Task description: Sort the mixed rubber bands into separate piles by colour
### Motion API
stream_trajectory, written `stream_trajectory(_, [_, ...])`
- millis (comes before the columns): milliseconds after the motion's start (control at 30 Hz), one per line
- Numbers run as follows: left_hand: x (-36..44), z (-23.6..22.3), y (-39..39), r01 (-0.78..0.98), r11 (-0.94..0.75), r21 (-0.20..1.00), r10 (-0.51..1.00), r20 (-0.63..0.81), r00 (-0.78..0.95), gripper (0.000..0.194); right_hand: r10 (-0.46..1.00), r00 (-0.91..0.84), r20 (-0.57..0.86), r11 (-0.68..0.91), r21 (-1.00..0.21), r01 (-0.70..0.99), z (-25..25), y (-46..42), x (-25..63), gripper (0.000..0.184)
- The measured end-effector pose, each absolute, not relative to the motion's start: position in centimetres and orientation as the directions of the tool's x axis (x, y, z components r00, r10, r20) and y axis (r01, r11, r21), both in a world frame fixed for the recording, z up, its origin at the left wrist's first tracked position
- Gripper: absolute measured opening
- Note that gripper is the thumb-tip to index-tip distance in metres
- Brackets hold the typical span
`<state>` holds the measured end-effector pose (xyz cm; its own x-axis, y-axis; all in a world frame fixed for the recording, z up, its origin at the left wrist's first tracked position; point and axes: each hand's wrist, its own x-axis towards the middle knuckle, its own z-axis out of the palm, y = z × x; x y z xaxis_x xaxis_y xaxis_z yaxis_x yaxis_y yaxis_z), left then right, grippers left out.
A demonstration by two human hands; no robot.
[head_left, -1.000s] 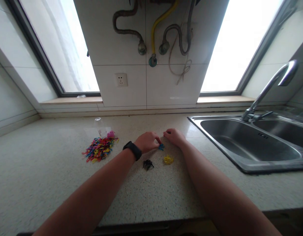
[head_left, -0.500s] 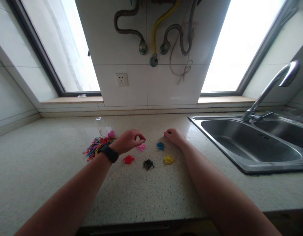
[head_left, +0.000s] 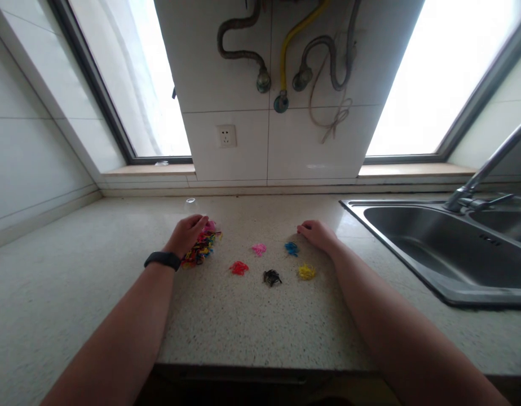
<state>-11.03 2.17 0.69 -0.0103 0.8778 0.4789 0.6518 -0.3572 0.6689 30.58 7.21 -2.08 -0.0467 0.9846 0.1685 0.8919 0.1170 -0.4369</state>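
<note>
My left hand, with a black wristband, rests on top of a mixed pile of coloured rubber bands on the speckled countertop; its fingers curl down into the pile. My right hand lies on the counter with its fingers curled under, just right of a small blue heap. Other small sorted heaps lie between my hands: pink, red, black and yellow.
A steel sink with a tap is set into the counter at the right. A wall socket, hoses and windows are behind. A small clear object sits behind the pile. The counter's front edge runs near my forearms.
My left hand moved left from the blue heap, past the pink and red heaps, onto the mixed pile. My right hand stayed put. The view shifted left.
</note>
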Motion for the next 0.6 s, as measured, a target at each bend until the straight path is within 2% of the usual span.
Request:
stream_trajectory(200, [-10.57,0.42,2.42,0.653,-0.388,0.650,0.878,0.477,0.046,0.043,0.988,-0.033,0.150,0.096,-0.437,0.894,-1.93,7.18,30.44,0.034])
stream_trajectory(600, [-11.14,-0.30,3.15,0.594,-0.383,0.707,0.865,0.501,-0.039,0.044,0.982,-0.068,0.176,0.139,-0.429,0.893,-2.31,7.54,30.78,0.034])
